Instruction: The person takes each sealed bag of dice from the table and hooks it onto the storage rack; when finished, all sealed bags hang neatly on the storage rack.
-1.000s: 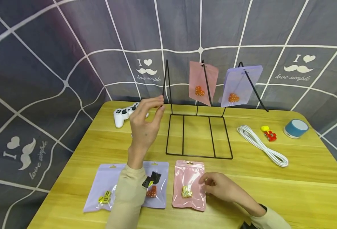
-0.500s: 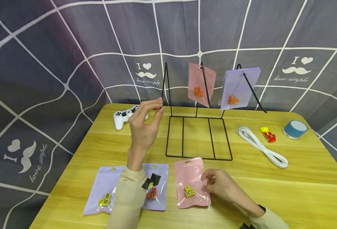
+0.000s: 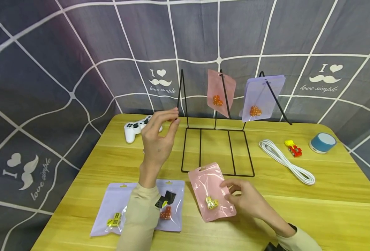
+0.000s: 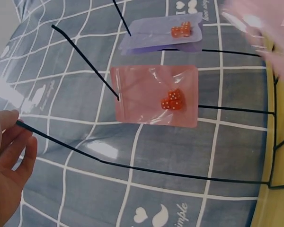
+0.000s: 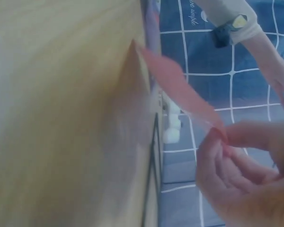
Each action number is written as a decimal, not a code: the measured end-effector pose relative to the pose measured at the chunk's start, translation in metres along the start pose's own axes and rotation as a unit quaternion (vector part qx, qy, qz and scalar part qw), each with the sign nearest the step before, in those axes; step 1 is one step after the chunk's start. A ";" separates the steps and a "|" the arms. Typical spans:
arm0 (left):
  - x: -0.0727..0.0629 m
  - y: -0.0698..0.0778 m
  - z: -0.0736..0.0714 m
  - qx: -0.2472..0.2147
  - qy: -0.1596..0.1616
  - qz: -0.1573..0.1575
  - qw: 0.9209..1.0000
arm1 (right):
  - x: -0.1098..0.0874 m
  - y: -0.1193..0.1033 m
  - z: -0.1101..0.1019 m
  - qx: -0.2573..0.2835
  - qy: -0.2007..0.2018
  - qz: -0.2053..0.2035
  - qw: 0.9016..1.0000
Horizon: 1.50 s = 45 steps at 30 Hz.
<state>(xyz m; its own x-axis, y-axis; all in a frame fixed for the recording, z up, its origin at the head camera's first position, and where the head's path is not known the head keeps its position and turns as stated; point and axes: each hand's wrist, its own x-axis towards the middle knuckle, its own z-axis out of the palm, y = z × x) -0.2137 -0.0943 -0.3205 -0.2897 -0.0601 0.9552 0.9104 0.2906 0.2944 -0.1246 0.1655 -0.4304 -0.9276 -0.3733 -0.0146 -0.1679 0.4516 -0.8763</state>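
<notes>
Your right hand (image 3: 246, 198) pinches the near pink bag (image 3: 205, 183) by its right edge, so it may twist; your left hand (image 3: 158, 139) pinches the rack (image 3: 200, 148)'s left prong (image 4: 61, 143); pulling could tip it.

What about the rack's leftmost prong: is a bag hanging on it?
No, the left wrist view shows that prong bare, with the left hand at its tip.

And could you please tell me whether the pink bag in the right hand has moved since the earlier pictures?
Yes: in the head view, the pink bag has shifted toward the rack, its top edge now overlapping the front bar.
</notes>
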 end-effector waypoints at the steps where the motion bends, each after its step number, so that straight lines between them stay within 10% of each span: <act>1: 0.000 0.000 0.000 -0.001 -0.001 0.000 1.000 | 0.000 -0.001 -0.001 0.008 0.008 -0.010 1.000; 20: 0.001 0.001 -0.002 0.005 0.008 -0.002 1.000 | 0.001 -0.023 -0.021 0.094 0.174 -0.178 0.964; 29: 0.000 0.000 -0.003 0.006 0.008 -0.006 1.000 | -0.001 -0.037 -0.029 0.141 0.192 -0.262 0.935; 45: -0.001 -0.001 0.000 -0.005 0.001 -0.007 1.000 | 0.009 -0.054 -0.045 0.161 0.202 -0.310 0.915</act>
<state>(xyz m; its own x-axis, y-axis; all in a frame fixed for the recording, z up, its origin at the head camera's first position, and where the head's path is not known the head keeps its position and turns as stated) -0.2147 -0.0942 -0.3220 -0.3008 -0.0666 0.9513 0.9093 0.2806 0.3072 -0.1391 0.1746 -0.3613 -0.7461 -0.1166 0.6556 -0.6569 -0.0320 -0.7533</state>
